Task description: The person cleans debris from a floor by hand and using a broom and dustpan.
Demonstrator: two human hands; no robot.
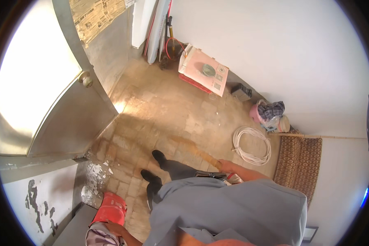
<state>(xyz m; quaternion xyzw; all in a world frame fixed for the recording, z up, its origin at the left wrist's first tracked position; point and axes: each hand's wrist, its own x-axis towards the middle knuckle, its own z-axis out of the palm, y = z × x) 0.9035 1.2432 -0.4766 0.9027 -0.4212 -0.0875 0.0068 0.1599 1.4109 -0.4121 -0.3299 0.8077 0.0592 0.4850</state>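
At the right of centre my right hand (226,166) is closed round the yellowish handle of a broom (209,159). The broom reaches up and left over the brick floor, and its far end is smeared and blends with the floor. At the lower left my left hand (117,228) has its fingers bent over the near edge of a red bag-like thing (111,209); its exact kind does not show. A greyish-purple cloth (98,235) lies against that hand. A black belt pouch (211,175) sits at my waist, between both hands.
A metal door (69,119) stands at the left. Along the far wall are a pink box (205,69), a black box (241,92) and a pink bucket (256,112) with cloth. A coiled white cable (252,145) lies right of centre, near a brown patterned mat (297,164).
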